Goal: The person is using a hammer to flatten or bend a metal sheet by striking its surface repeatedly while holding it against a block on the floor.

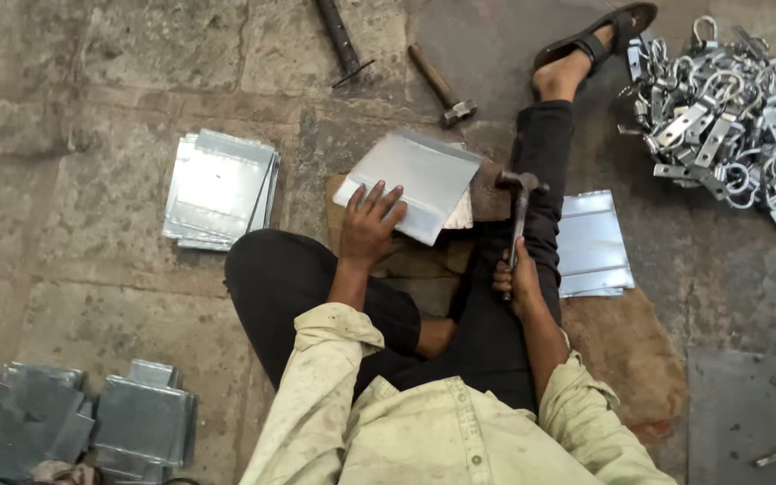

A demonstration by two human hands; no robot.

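Observation:
I sit on the floor with one leg stretched out. My left hand point(370, 220) presses flat on the near corner of a folded grey metal sheet point(419, 175), which rests on a brown block in front of me. My right hand point(515, 280) is shut on the handle of a metal hammer point(520, 202). The hammer head is raised just right of the sheet, above my outstretched leg.
A stack of metal sheets point(220, 189) lies to the left, another sheet point(593, 244) to the right of my leg. A second hammer point(440, 85) and a rod point(339, 38) lie ahead. A heap of metal clamps point(734, 117) is at the right, folded metal pieces point(83, 422) at bottom left.

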